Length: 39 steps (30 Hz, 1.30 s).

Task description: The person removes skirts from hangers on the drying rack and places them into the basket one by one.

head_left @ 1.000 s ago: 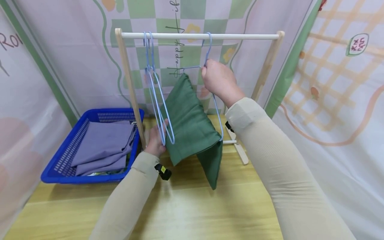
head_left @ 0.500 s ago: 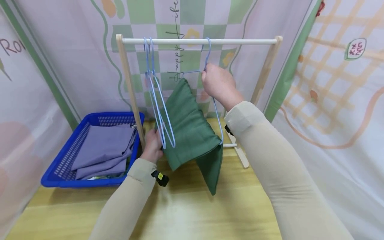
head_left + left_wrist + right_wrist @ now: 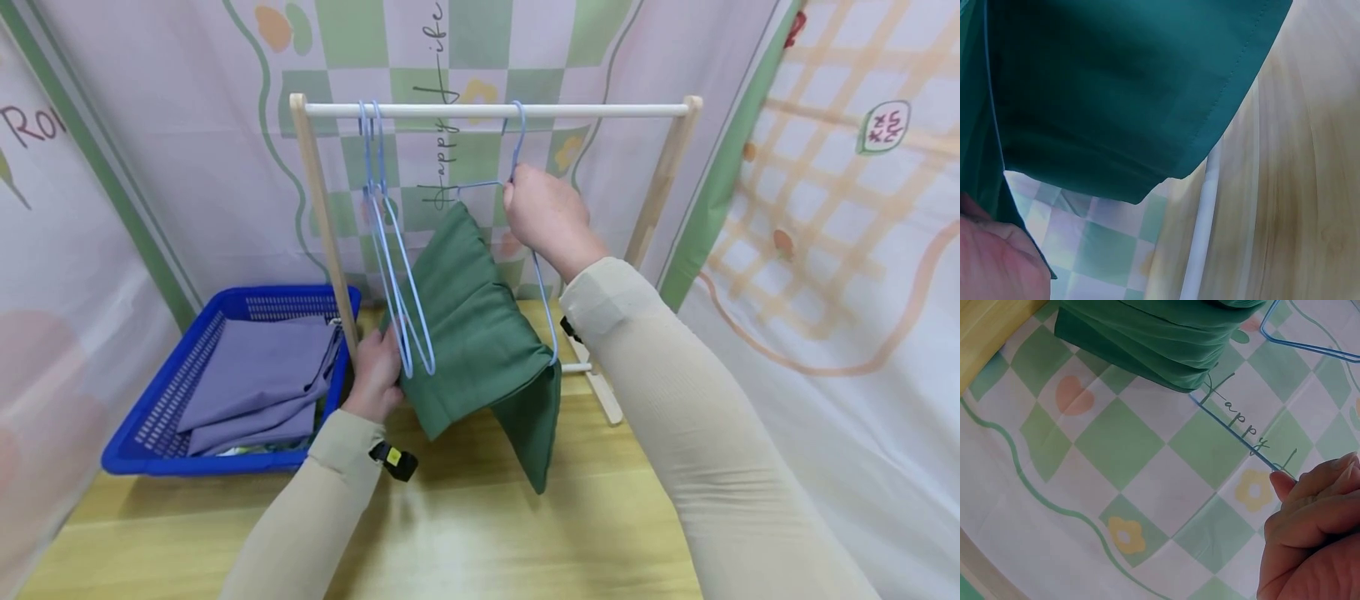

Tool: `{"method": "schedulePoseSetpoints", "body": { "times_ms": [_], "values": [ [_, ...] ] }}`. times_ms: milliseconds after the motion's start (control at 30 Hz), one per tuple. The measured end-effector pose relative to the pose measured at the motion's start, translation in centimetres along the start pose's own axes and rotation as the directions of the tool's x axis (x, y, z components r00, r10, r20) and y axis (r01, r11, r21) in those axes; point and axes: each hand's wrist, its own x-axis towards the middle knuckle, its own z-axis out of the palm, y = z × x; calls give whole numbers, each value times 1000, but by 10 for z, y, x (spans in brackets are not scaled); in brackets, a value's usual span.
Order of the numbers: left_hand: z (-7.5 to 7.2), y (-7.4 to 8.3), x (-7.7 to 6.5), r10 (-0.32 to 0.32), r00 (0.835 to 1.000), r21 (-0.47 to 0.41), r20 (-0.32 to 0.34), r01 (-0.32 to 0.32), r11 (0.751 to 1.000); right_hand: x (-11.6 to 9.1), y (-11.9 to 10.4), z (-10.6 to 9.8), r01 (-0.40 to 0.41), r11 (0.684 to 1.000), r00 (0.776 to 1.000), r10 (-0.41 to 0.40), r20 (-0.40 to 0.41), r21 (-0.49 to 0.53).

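A green cloth (image 3: 472,317) hangs folded over a light-blue wire hanger (image 3: 546,308), its lower corners slanting down above the table. My right hand (image 3: 551,217) grips that hanger just below its hook, which is over the rack's white rail (image 3: 600,110). In the right wrist view the curled fingers (image 3: 1316,519) close round the wire, and the bunched cloth (image 3: 1160,337) lies farther along it. My left hand (image 3: 375,375) pinches the cloth's left edge, behind two bare hangers (image 3: 405,283). The left wrist view shows this hand (image 3: 1000,262) against the cloth's edge, its fingertips hidden.
A blue basket (image 3: 123,450) with folded purple cloth (image 3: 258,375) stands left of the rack. The rack's wooden posts (image 3: 318,192) rise on both sides, with a foot (image 3: 603,398) at right. Beneath is a wooden table (image 3: 480,533); patterned curtains surround it.
My left hand has drawn slightly left and toward me along the cloth's edge. The right hand keeps its grip on the hanger. The whole view has shifted a little.
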Motion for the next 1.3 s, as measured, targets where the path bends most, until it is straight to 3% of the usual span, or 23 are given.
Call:
{"method": "schedulePoseSetpoints", "body": {
  "times_ms": [200, 433, 833, 1300],
  "values": [
    [-6, 4, -6, 2, 999, 1, 43, -2, 1000, 1, -1, 1, 3, 1000, 1000, -3, 6, -5],
    [-11, 8, -14, 37, 999, 62, 34, -39, 997, 1, -1, -1, -15, 1000, 1000, 15, 23, 0],
    [-19, 16, -22, 53, 997, 70, 60, -58, 996, 0, -1, -3, -24, 1000, 999, 24, 36, 6],
    [-31, 22, -32, 135, 988, 96, 74, -142, 985, 0, -1, -4, -12, 1000, 999, 12, 39, 16]
  ]
}}
